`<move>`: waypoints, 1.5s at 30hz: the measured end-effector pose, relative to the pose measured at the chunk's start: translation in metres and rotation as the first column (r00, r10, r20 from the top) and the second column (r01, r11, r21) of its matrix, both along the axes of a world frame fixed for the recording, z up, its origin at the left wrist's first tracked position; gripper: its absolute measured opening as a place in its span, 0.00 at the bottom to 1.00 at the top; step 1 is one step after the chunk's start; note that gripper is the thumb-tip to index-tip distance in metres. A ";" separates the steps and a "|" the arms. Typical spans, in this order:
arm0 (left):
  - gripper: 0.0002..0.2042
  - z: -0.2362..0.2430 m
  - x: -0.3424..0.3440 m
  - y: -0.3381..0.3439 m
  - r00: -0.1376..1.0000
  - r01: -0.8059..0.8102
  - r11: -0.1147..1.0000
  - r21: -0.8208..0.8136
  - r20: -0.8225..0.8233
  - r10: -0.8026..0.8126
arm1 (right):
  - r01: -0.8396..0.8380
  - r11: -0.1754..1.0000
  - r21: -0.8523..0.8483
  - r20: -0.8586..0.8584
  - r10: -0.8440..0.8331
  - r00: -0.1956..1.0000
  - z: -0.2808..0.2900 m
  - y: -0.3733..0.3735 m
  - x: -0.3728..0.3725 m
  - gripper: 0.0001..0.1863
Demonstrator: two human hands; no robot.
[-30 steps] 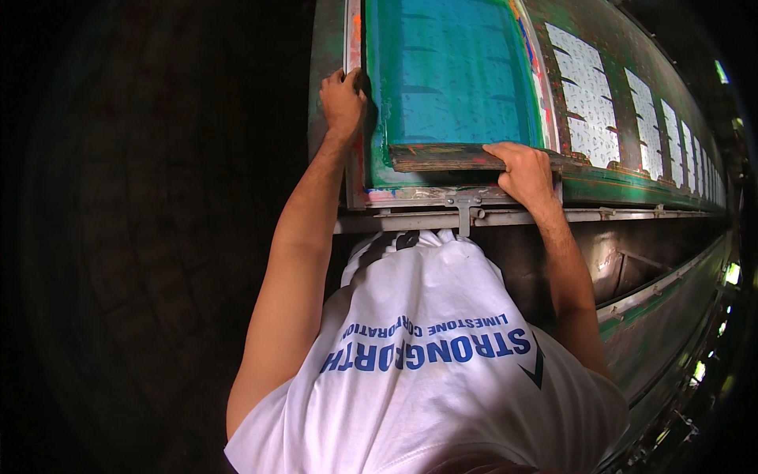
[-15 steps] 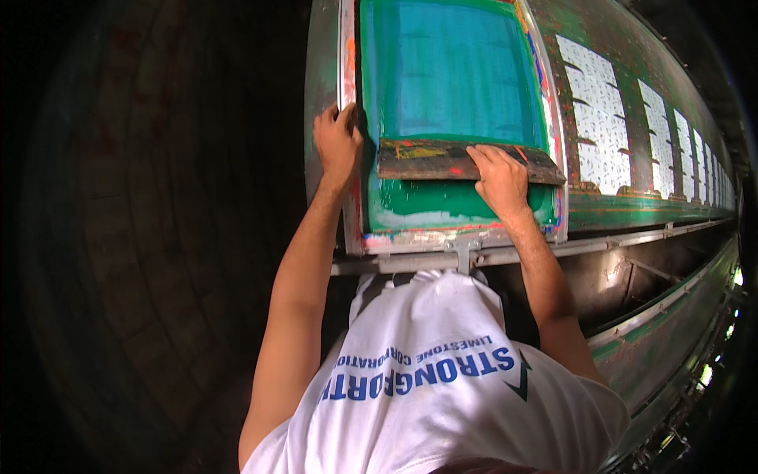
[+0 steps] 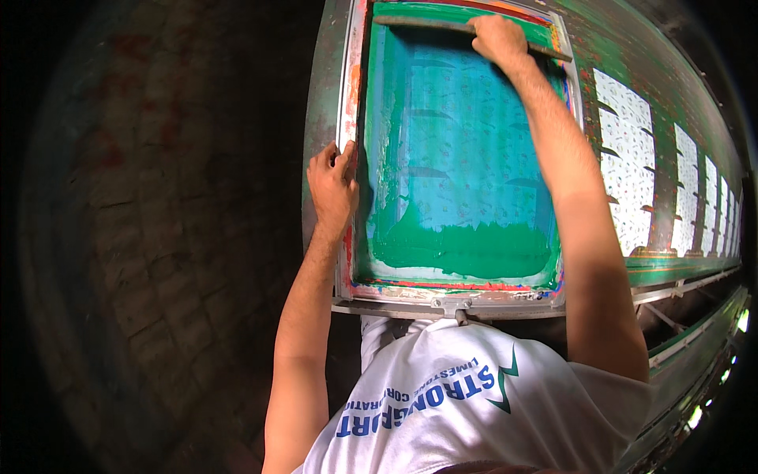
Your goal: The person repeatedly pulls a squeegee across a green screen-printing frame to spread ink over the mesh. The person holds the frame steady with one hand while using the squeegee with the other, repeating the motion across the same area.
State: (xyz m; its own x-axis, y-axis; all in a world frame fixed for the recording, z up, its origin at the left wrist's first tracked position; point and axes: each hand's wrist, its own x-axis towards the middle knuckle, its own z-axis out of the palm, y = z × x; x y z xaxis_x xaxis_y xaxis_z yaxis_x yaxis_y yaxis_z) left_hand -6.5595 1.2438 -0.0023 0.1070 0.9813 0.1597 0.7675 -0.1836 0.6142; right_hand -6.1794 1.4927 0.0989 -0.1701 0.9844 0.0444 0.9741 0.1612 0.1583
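Observation:
A printing screen lies on the long table, its metal frame smeared with orange, red and blue. Through its blue mesh a patterned sheet shows faintly. My right hand is closed round a long squeegee, which lies crosswise at the screen's far end. A thick band of green ink covers the near part of the mesh, and more green lines the edges. At the frame's left side, my left hand has its fingers curled against the rail.
Along the green, paint-flecked table to the right runs a row of white patterned sheets. A metal rail follows the table's near edge, with a bracket at the screen's near side. To the left is a dark block-paved floor.
My right hand has carried the squeegee from the screen's near part to its far end. Green ink now lies nearer me. My left hand stays on the frame's left rail.

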 end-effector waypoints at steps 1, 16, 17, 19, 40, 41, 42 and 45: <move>0.36 0.000 0.001 0.000 1.000 -0.001 0.999 0.040 0.000 0.001 | 0.001 1.000 -0.023 0.025 -0.001 1.000 0.001 0.016 0.004 0.16; 0.33 -0.006 0.006 -0.001 0.999 0.008 0.995 0.100 -0.046 -0.004 | -0.068 0.998 0.005 -0.042 0.068 0.997 0.018 0.017 0.017 0.20; 0.33 -0.006 0.006 -0.002 0.999 0.010 0.995 0.102 -0.045 -0.005 | -0.085 0.992 0.089 -0.088 0.093 0.992 0.017 0.025 0.019 0.17; 0.33 -0.005 0.006 -0.001 0.999 0.007 0.995 0.103 -0.049 -0.002 | -0.065 0.993 0.101 -0.060 0.071 0.996 0.016 0.048 0.019 0.14; 0.28 -0.017 0.008 -0.006 0.995 -0.050 0.998 0.024 0.088 0.048 | -0.103 0.878 -0.467 -0.103 0.062 0.993 0.040 -0.107 -0.019 0.17; 0.27 -0.019 0.008 -0.006 0.993 -0.055 0.998 0.022 0.108 0.052 | -0.115 0.874 -0.472 -0.106 0.073 0.992 0.043 -0.135 -0.026 0.16; 0.26 -0.021 0.007 -0.007 0.991 -0.058 0.998 0.009 0.124 0.056 | -0.130 0.867 -0.482 -0.126 0.079 0.989 0.047 -0.164 -0.032 0.16; 0.25 -0.027 0.007 -0.006 0.987 -0.066 0.998 0.007 0.146 0.065 | -0.108 0.882 -0.459 -0.134 0.051 0.990 0.055 -0.258 -0.052 0.16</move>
State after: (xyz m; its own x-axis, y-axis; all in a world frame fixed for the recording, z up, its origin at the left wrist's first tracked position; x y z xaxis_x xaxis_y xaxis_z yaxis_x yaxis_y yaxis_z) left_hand -6.5523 1.2374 -0.0289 0.0174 0.9835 0.1801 0.6804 -0.1436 0.7186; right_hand -6.2309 1.2343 0.1540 -0.2705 0.8803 -0.3898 0.9616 0.2663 -0.0659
